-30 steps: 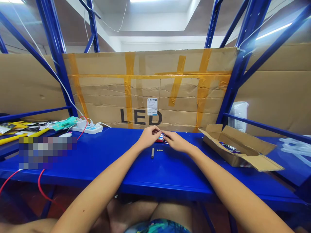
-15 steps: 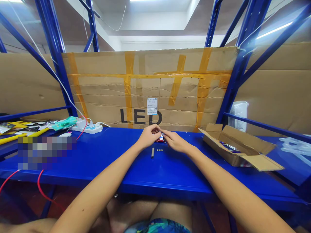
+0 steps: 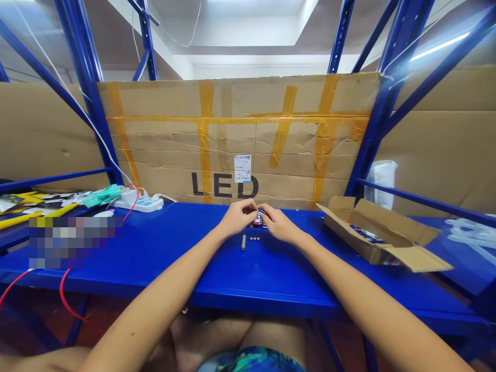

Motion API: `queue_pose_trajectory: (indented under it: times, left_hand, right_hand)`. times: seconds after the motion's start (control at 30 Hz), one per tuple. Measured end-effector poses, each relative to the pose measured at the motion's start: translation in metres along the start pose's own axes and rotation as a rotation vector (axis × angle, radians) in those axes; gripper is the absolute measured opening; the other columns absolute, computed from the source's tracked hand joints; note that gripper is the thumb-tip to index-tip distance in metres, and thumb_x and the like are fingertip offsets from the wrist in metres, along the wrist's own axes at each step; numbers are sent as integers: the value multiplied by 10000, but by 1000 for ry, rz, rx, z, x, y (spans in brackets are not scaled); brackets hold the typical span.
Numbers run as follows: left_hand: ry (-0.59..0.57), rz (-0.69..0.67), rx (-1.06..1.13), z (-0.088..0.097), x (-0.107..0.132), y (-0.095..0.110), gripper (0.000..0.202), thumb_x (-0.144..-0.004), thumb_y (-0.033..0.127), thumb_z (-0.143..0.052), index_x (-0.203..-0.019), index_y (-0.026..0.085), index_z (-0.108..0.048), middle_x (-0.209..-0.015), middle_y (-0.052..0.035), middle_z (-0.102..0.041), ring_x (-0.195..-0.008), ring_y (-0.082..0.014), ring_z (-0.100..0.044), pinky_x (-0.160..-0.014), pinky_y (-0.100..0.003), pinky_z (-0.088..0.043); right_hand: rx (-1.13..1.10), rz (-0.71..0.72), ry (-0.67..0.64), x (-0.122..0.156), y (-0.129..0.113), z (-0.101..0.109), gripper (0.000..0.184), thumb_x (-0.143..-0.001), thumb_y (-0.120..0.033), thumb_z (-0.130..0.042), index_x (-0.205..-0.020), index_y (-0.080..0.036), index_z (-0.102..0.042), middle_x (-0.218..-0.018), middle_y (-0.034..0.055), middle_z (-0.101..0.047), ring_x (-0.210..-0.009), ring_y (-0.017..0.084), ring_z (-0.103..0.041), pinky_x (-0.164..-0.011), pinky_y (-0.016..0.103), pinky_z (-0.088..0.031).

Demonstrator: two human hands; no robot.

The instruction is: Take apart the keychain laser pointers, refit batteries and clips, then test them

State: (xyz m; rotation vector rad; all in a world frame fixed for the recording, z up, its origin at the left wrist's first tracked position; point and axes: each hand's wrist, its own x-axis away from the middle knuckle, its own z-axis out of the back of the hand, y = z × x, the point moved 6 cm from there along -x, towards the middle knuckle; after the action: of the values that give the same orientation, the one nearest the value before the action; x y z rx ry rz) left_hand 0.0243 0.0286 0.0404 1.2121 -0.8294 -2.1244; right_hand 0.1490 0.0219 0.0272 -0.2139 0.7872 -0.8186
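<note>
Near the back of the blue table (image 3: 163,258), my left hand (image 3: 238,217) and my right hand (image 3: 279,222) meet with fingers bent and pinched. Between the fingertips is a small red, white and blue patterned object (image 3: 256,219); both hands appear closed on it. My fingers cover much of it, and its kind is too small to make out. A short grey metal cylinder (image 3: 243,243) lies just in front of the left hand. Beside it is a short row of small silver balls (image 3: 254,238).
An open cardboard box (image 3: 356,243) with blue-and-silver items (image 3: 366,234) stands right. A white power strip (image 3: 145,204), cables and packets (image 3: 103,195) lie left. A big cardboard panel (image 3: 174,139) backs the table between blue rack posts (image 3: 366,150).
My right fingers have shifted slightly left over the patterned object, closer to my left fingertips. The cylinder and balls stay where they were.
</note>
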Motion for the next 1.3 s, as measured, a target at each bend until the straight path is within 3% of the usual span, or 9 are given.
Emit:
queue_pose_trajectory:
  times: [0.3,0.53,0.67,0.8,0.97,1.17,1.3]
  left_hand:
    - [-79,52,65,-9,2,-7,90,-790,239,-579,-770,153,-566,-609,4,-612,-539,-129,-597,-553,-263,-498]
    - [-44,75,-47,-2,0,-14,60,-759,191,-559,-803,183,-519,-602,16,-632,-560,-126,-608,-560,-241,-476]
    - [-42,143,-229,7,-1,-26,75,-733,204,-564,-803,185,-544,-610,14,-639,-580,-135,-596,-556,-240,-440]
    - [-42,162,-424,15,-2,-37,19,-684,175,-585,-690,163,-598,-686,-11,-647,-657,-139,-575,-622,-253,-428]
    - [-126,311,-440,17,2,-52,72,-649,126,-583,-667,152,-647,-683,-20,-657,-663,-151,-585,-622,-254,-416]
    - [-263,394,-483,12,7,-60,79,-639,141,-592,-663,162,-664,-678,-23,-669,-659,-157,-585,-594,-244,-400]
    - [-267,404,-496,11,7,-61,97,-660,206,-581,-651,165,-667,-668,-25,-669,-630,-152,-574,-561,-237,-383]
  right_hand:
    - [108,-55,-3,3,-7,-5,243,-951,-165,-332,-1102,-162,-522,-947,111,-693,-854,189,-640,-744,270,-430]
    - [329,-203,-74,2,3,-2,273,-964,-208,-334,-1177,-133,-488,-1058,181,-682,-953,238,-641,-751,276,-410]
    - [477,-305,-209,4,14,0,279,-950,-238,-343,-1100,-129,-552,-1053,193,-680,-928,262,-650,-725,293,-413]
    - [561,-369,-376,10,21,1,240,-886,-254,-431,-982,-146,-623,-1043,187,-685,-867,272,-660,-674,309,-430]
    - [553,-386,-547,19,25,-5,212,-831,-268,-491,-899,-150,-652,-948,173,-702,-746,258,-659,-583,311,-432]
    - [500,-414,-608,22,29,-8,238,-807,-270,-537,-981,-155,-651,-895,147,-708,-652,216,-650,-552,296,-439]
    - [488,-419,-615,22,31,-9,264,-815,-282,-534,-1018,-159,-651,-850,126,-709,-628,203,-643,-557,293,-442]
